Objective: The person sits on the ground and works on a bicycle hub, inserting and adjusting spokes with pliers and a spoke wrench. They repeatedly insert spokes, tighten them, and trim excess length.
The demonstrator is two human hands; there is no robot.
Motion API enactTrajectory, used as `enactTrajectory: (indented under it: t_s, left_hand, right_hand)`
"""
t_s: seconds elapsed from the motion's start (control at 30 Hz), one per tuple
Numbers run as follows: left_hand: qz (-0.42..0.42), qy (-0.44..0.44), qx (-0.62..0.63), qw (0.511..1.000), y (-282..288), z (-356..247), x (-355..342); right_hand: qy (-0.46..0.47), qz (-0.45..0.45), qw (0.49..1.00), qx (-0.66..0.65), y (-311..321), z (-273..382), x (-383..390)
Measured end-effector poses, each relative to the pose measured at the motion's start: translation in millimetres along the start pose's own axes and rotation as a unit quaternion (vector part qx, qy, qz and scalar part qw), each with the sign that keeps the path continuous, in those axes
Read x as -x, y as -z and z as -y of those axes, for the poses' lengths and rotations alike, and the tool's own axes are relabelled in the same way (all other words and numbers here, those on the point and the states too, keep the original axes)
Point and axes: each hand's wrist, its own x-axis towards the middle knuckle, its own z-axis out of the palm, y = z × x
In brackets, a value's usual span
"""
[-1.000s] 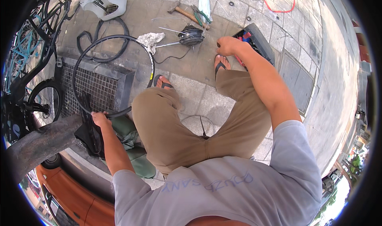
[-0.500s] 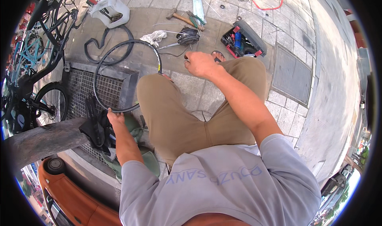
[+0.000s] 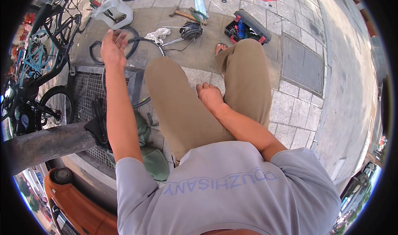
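Grey tee (image 3: 232, 193), khaki trousers (image 3: 182, 106), sandals (image 3: 220, 48)

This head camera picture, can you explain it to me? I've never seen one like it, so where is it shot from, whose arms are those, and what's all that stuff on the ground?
The picture comes from a wide fisheye camera worn on a person's head, looking down, so straight edges bend near the rim. The arms are the wearer's own. The left hand is raised, open and empty, above a bare bicycle rim that lies partly on a metal grate. The right hand rests on the person's tan trousers, holding nothing that I can see. On the paving ahead lie a hammer, a white rag, an open toolbox and a black inner tube. Parked bicycles stand at the left.
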Motion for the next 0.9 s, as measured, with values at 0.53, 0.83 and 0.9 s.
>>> enactTrajectory:
  t_s: [0.53, 0.83, 0.9]
  left_hand:
    - [0.141, -0.426, -0.235, 0.862, -81, 153, 277]
    - [0.112, -0.411, -0.139, 0.894, -82, 107, 269]
    - [0.091, -0.406, -0.076, 0.906, -82, 82, 249]
  right_hand:
    - [0.050, -0.031, 0.991, -0.120, -8, 9, 12]
    - [0.094, 0.029, 0.981, 0.169, 37, 7, -35]
    - [0.054, 0.051, 0.987, -0.145, 93, -1, -62]
